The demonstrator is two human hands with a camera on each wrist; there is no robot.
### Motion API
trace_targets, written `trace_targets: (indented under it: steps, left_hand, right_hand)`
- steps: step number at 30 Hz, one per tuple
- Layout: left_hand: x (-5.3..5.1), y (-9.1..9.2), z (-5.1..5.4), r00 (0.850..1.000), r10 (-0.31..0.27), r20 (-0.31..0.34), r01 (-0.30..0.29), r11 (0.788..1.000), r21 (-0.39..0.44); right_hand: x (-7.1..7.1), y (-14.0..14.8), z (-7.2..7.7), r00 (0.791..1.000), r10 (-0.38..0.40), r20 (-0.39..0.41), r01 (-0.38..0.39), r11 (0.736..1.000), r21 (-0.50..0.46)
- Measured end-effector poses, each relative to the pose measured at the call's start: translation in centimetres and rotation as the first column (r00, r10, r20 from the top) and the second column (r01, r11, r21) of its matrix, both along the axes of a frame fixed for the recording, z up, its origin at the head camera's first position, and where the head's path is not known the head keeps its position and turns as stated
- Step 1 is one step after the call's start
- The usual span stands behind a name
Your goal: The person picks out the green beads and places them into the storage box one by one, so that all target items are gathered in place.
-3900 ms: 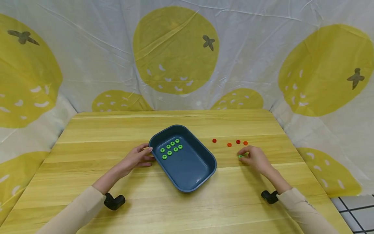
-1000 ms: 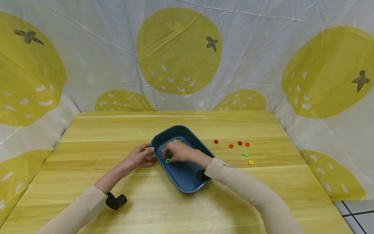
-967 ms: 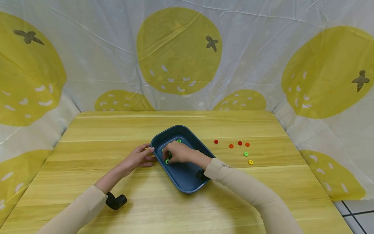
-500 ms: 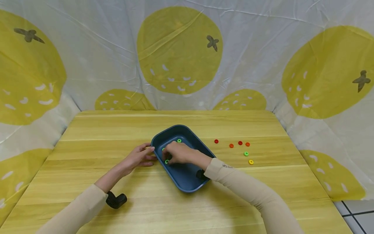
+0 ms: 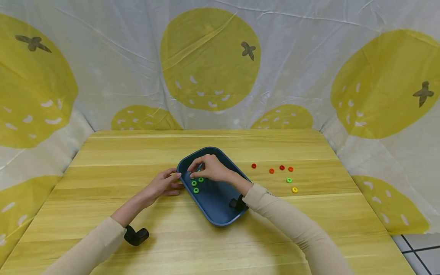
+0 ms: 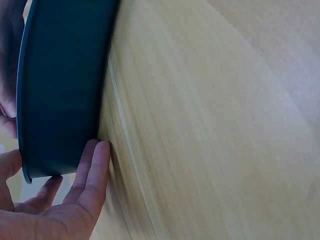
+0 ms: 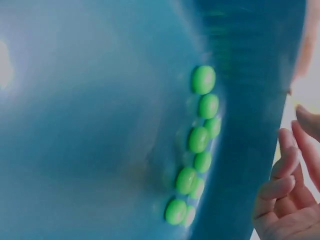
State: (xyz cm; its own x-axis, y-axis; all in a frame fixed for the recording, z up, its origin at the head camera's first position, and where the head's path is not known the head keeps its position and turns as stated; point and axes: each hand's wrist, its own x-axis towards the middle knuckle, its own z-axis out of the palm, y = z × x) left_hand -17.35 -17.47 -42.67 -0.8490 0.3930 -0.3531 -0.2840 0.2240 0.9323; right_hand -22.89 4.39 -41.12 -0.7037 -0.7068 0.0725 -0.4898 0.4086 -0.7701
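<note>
A dark blue rectangular tray (image 5: pixel 220 215) stands on the wooden table, turned at an angle. Several small green rings (image 7: pixel 198 140) lie in rows on its floor, by the left wall. My left hand (image 5: pixel 163 187) touches the tray's outer left side; its thumb is at the rim and its straight fingers (image 6: pixel 97 175) are against the wall low down. My right hand (image 5: pixel 213 168) hovers inside the tray over the green rings, thumb and index finger apart, with nothing visible between them. It hides some of the rings in the head view.
Right of the tray lie two red rings (image 5: pixel 253 165), two orange rings (image 5: pixel 271 171), a green ring (image 5: pixel 289 180) and a yellow ring (image 5: pixel 294 190). A lemon-print cloth (image 5: pixel 213 57) hangs behind the table.
My right hand went from pinching a green ring on the table into the tray, then pressed low there. Now it has lifted slightly and its fingers have parted, uncovering green rings. The left hand stays.
</note>
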Motion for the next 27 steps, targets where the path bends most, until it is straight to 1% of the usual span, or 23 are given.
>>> trace_targets:
  steps: [1, 2, 3, 5, 7, 8, 10, 12, 15, 21, 23, 27]
  left_hand:
    - [0.0, 0.0, -0.1, 1.0, -0.003, -0.002, 0.003, 1.0, -0.001]
    - [0.0, 0.0, -0.1, 1.0, -0.004, -0.001, 0.004, 1.0, -0.003]
    - [0.0, 0.0, -0.1, 1.0, -0.003, -0.001, 0.003, 1.0, -0.005]
    - [0.0, 0.0, -0.2, 1.0, 0.003, -0.002, -0.003, 1.0, -0.008]
    - [0.0, 0.0, -0.2, 1.0, 0.0, -0.008, 0.0, 1.0, -0.01]
    - [0.0, -0.1, -0.2, 1.0, 0.006, -0.005, -0.006, 1.0, -0.009]
    - [-0.1, -0.1, -0.2, 1.0, 0.019, 0.0, -0.019, 1.0, -0.008]
    - [-0.1, -0.1, -0.2, 1.0, 0.009, -0.003, -0.009, 1.0, -0.008]
    - [-0.1, 0.0, -0.1, 1.0, 0.013, 0.003, -0.013, 1.0, -0.009]
    - [0.0, -0.1, 0.0, 1.0, -0.003, -0.003, 0.003, 1.0, -0.005]
    - [0.0, -0.1, 0.1, 1.0, -0.011, -0.008, 0.011, 1.0, -0.005]
    - [0.0, 0.0, 0.2, 1.0, -0.006, -0.008, 0.006, 1.0, -0.007]
  right_hand:
    - [-0.1, 0.1, 0.0, 0.997, -0.024, 0.068, 0.027, 0.998, -0.054]
    - [-0.2, 0.2, 0.1, 0.99, -0.046, 0.136, 0.06, 0.993, -0.101]
    - [-0.2, 0.4, 0.2, 0.976, -0.066, 0.208, 0.097, 0.985, -0.144]
    - [-0.2, 0.6, 0.7, 0.935, -0.099, 0.342, 0.176, 0.963, -0.204]
    - [-0.3, 0.8, 1.1, 0.896, -0.13, 0.425, 0.244, 0.943, -0.227]
    - [-0.3, 0.9, 1.4, 0.885, -0.138, 0.445, 0.264, 0.936, -0.235]
    - [-0.3, 1.1, 1.7, 0.872, -0.148, 0.466, 0.289, 0.925, -0.246]
    - [-0.3, 1.3, 2.0, 0.868, -0.152, 0.473, 0.299, 0.919, -0.255]
    - [-0.1, 1.6, 2.2, 0.869, -0.153, 0.471, 0.298, 0.921, -0.251]
    - [0.3, 2.5, 2.5, 0.874, -0.164, 0.457, 0.296, 0.926, -0.233]
    - [0.5, 3.0, 2.5, 0.873, -0.167, 0.458, 0.297, 0.927, -0.23]
    - [0.9, 4.5, 2.6, 0.87, -0.17, 0.463, 0.302, 0.925, -0.229]
